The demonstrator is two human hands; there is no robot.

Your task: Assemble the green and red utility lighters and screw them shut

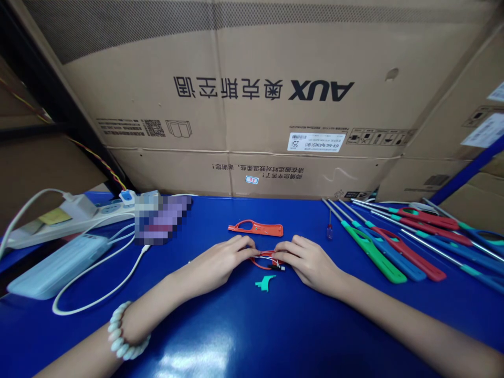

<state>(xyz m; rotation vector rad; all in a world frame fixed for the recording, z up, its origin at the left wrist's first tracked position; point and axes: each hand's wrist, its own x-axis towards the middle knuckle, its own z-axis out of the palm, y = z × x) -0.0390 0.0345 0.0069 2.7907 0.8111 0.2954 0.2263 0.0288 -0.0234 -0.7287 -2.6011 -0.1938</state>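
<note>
An orange-red half of a gas lighter's handle (258,261) lies on the blue table, with thin red and white wires across it. My left hand (226,258) pinches its left end between curled fingers and thumb. At the other end, my right hand (309,261) has its fingers closed on the shell and wires, partly covering them. A small black part with a white tip (279,268) sticks out below the right fingertips. Just in front lies a green trigger piece (265,283). Behind my hands rests a second orange handle half (262,229), with an oval finger opening.
Several long-necked lighters (374,252) in green, blue and red lie at the right, beside a small purple screwdriver (329,231). On the left are a light-blue power bank (59,266), white cables and a power strip (106,211). A large cardboard box (244,121) walls off the back.
</note>
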